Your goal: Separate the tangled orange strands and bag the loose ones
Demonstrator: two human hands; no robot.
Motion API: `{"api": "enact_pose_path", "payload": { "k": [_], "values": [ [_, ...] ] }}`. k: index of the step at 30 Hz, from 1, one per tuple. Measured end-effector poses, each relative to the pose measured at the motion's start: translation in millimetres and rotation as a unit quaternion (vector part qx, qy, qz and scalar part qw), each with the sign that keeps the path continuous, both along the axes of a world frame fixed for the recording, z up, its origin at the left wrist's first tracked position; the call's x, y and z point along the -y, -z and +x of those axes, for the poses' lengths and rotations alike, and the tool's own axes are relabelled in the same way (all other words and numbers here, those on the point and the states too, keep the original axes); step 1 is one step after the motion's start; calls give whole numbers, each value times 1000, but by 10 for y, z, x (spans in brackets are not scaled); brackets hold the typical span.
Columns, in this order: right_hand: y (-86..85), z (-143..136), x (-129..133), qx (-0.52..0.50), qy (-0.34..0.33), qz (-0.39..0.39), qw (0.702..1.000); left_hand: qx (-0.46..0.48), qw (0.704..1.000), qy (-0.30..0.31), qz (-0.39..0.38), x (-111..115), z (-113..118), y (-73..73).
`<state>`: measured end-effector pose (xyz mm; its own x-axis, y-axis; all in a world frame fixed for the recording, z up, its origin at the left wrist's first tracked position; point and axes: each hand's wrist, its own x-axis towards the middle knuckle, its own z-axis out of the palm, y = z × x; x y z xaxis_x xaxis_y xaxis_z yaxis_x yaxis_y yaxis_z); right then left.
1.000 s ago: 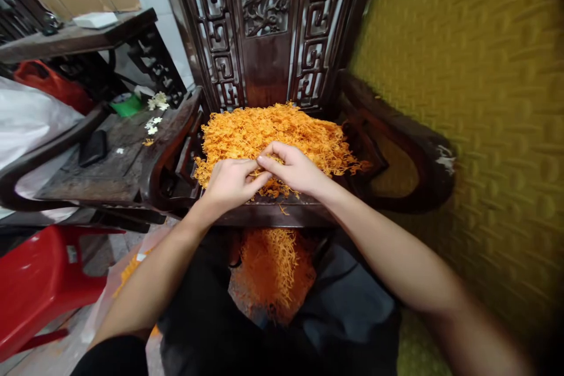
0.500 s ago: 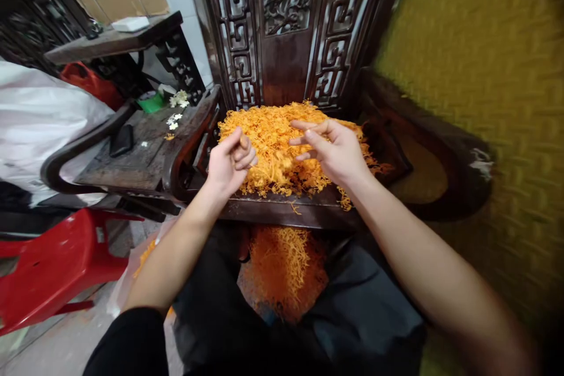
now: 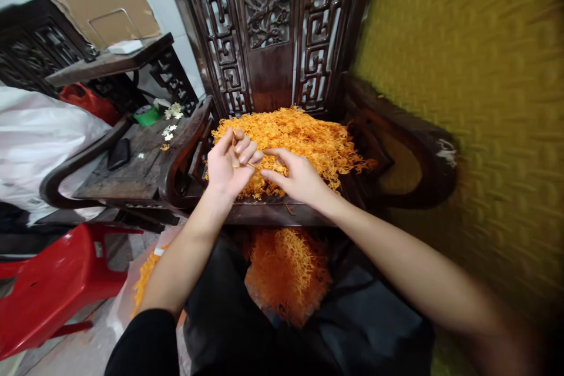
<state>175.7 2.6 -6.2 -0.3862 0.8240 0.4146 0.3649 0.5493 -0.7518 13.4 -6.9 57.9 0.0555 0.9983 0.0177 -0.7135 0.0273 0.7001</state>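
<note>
A heap of curly orange pieces (image 3: 304,135) covers the seat of a dark carved wooden chair (image 3: 271,79). In front of the heap's left part, my left hand (image 3: 231,158) is raised with curled fingers round a thin orange piece (image 3: 235,155). My right hand (image 3: 293,173) is just right of it, over the heap's front. Its thumb and index finger are apart, close to the left fingertips, and nothing shows between them. Its other fingers are hidden. More orange pieces (image 3: 291,264) fill a bag below the seat, between the knees.
At left are a wooden seat (image 3: 132,170) with green tape (image 3: 147,115), small pale pieces and a black pouch (image 3: 118,154), a red plastic stool (image 3: 57,282) and a white bag (image 3: 39,141). The chair's curved arm (image 3: 423,153) and a woven yellow surface (image 3: 476,70) are at right.
My right hand has moved left and come close to my left hand. My left fingers have opened a little, showing the thin orange piece. The view has shifted slightly.
</note>
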Motion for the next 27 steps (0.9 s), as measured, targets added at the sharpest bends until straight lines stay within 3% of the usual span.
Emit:
{"api": "enact_pose_path", "payload": {
  "k": [2,4,6,9,11,13,15,18,20,21,23,24,25,27],
  "values": [
    [-68,57,36,-25,-25,39,999,-73,996,-5,47,65,101,-46],
    [-187,179,75,-64,-10,99,993,-192,969,-52,144,154,175,-98],
    [-314,341,89,-143,80,148,975,-334,895,-127,267,251,220,-129],
    [-418,574,11,-326,203,120,915,-469,733,-238,432,362,274,-84],
    [-406,684,-80,-435,203,33,877,-501,645,-276,507,380,328,-5],
    [-357,745,-148,-492,162,-66,853,-517,615,-279,525,331,373,66],
    [-304,758,-153,-494,112,-146,850,-509,658,-302,466,210,367,112],
    [-257,683,-59,-448,68,-191,871,-433,788,-335,281,-38,237,184],
    [-244,575,20,-454,105,-164,870,-450,845,-232,174,-155,146,286],
    [-238,507,52,-472,138,-142,859,-489,848,-142,146,-178,128,355],
    [-218,359,90,-509,188,-114,832,-560,815,32,149,-156,176,508],
    [-202,288,99,-514,196,-112,827,-570,799,88,169,-123,239,576],
    [-181,223,104,-510,200,-111,830,-561,796,121,191,-87,320,630],
    [-124,119,118,-477,199,-99,850,-495,834,122,212,-39,496,677]
  ]
}}
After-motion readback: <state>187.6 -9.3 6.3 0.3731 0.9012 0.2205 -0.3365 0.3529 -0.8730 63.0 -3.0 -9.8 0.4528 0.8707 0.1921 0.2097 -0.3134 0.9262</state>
